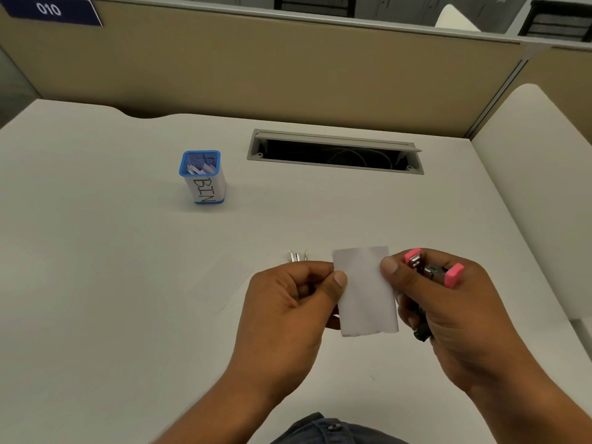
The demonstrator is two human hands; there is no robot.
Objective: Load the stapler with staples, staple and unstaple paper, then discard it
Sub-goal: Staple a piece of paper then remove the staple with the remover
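A small white piece of paper (pixel 365 290) is held upright above the desk between both hands. My left hand (pixel 288 302) pinches its left edge with thumb and fingers. My right hand (pixel 448 309) presses its thumb on the paper's right edge and also grips a pink and metal stapler (pixel 432 270), whose pink ends stick out past the fingers. A short strip of metal staples (pixel 298 256) lies on the desk just beyond my left hand.
A blue mesh cup labelled BIN (pixel 202 177), holding paper scraps, stands at the back left of the white desk (pixel 128 283). An open cable slot (pixel 333 153) is set into the desk behind. Beige partition walls enclose the back and right.
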